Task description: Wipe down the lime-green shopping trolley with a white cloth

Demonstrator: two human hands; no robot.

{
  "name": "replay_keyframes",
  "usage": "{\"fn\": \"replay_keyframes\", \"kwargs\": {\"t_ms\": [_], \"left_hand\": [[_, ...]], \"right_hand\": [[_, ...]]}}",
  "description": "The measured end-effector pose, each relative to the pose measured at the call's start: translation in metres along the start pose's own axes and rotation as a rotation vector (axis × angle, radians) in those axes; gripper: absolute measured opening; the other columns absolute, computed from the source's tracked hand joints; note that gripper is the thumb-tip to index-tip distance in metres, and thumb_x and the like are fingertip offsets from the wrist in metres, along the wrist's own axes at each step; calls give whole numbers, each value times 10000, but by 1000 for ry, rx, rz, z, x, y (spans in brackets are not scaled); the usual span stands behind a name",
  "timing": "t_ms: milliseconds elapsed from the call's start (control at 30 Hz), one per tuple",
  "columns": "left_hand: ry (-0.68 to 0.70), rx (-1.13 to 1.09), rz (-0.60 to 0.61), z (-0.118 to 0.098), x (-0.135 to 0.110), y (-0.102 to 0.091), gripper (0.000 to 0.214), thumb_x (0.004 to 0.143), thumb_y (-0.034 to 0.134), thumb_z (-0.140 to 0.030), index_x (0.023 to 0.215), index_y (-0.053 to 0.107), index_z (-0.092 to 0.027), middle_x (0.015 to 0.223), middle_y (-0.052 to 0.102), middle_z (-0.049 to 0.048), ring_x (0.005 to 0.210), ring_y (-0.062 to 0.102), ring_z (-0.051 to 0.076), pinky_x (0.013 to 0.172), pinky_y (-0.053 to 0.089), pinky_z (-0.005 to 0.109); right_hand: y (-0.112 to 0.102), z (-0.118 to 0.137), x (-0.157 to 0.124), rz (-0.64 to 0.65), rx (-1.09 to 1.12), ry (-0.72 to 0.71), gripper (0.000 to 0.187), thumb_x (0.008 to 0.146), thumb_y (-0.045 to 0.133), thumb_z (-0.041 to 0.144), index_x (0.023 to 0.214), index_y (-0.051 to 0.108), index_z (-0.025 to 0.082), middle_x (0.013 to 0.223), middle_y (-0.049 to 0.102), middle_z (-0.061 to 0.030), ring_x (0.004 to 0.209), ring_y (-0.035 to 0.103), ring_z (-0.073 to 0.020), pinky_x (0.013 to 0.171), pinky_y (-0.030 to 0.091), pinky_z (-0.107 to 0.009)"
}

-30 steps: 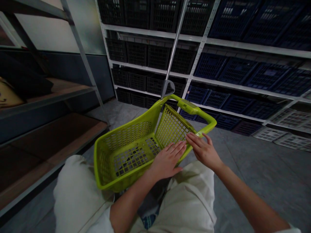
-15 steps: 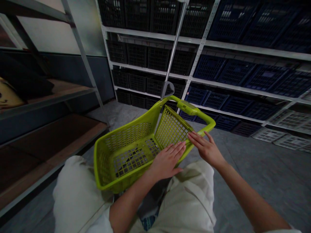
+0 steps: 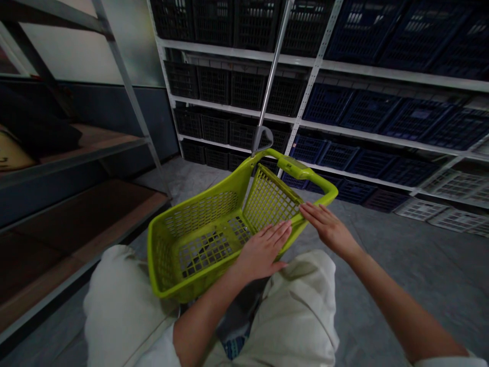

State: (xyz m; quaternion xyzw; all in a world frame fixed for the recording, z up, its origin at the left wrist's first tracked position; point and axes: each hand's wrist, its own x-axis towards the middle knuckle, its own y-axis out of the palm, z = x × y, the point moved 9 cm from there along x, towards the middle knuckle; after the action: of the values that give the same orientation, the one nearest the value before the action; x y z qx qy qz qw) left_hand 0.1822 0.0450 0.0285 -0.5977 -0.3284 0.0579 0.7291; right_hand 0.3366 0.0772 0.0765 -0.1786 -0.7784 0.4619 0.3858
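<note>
A lime-green plastic mesh basket (image 3: pixel 198 214) stands in front of my lap, with a green handle bar (image 3: pixel 294 168) along its far side. A thin metal pole (image 3: pixel 274 76) rises behind it from a grey bracket (image 3: pixel 263 138). My left hand (image 3: pixel 264 251) lies flat on the basket's near rim, fingers together and not curled round it. My right hand (image 3: pixel 329 228) rests its fingertips on the basket's right rim, with the fingers straight. My light trousers (image 3: pixel 298 306) fill the bottom of the view.
White metal shelving (image 3: pixel 305 81) holds rows of black and navy crates ahead. White crates (image 3: pixel 454 220) sit low at the right. A metal shelf unit (image 3: pixel 87 148) with wooden boards stands close on the left. Grey floor (image 3: pixel 420 265) extends to the right.
My right hand has slid slightly right and farther along the basket's rim. The view has shifted a little, while my left hand stays on the near rim.
</note>
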Motion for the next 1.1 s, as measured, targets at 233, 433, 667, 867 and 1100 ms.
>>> {"fn": "replay_keyframes", "kwargs": {"t_ms": [233, 433, 667, 867, 1100], "left_hand": [[-2, -11, -14, 1, 1, 1, 891, 956, 426, -624, 1590, 116, -80, 1695, 88, 109, 1566, 104, 219, 1244, 176, 367], [3, -4, -1, 0, 0, 1, 904, 949, 447, -621, 1586, 125, -66, 1693, 101, 123, 1569, 78, 226, 1254, 161, 379], [-5, -24, -9, 1, 0, 2, 893, 960, 418, -630, 1590, 108, -78, 1695, 47, 99, 1569, 61, 215, 1258, 113, 340], [-1, -38, -2, 0, 0, 2, 891, 957, 434, -624, 1587, 122, -76, 1691, 96, 116, 1568, 75, 218, 1262, 117, 353], [1, -38, 4, 0, 0, 2, 902, 959, 426, -628, 1589, 106, -68, 1696, 62, 115, 1569, 68, 223, 1258, 135, 352]], "right_hand": [[-11, -39, -2, -153, -86, 177, 668, 944, 336, 1, 1582, 287, 192, 1482, 533, -181, 1438, 440, -297, 1131, 458, -546], [3, 25, 4, -5, 53, -22, 704, 944, 364, 23, 1602, 227, 232, 1543, 481, -110, 1467, 397, -241, 1171, 438, -480], [-12, -36, 2, -159, -85, 240, 655, 919, 351, -4, 1546, 371, 186, 1492, 526, -171, 1430, 451, -298, 1147, 446, -548], [1, 30, 9, -20, 73, -6, 683, 914, 370, 11, 1564, 336, 217, 1532, 496, -96, 1450, 426, -227, 1179, 439, -462], [-18, -44, 4, -141, -67, 267, 589, 913, 391, 19, 1474, 489, 169, 1463, 559, -160, 1372, 526, -290, 1136, 464, -538]]}}
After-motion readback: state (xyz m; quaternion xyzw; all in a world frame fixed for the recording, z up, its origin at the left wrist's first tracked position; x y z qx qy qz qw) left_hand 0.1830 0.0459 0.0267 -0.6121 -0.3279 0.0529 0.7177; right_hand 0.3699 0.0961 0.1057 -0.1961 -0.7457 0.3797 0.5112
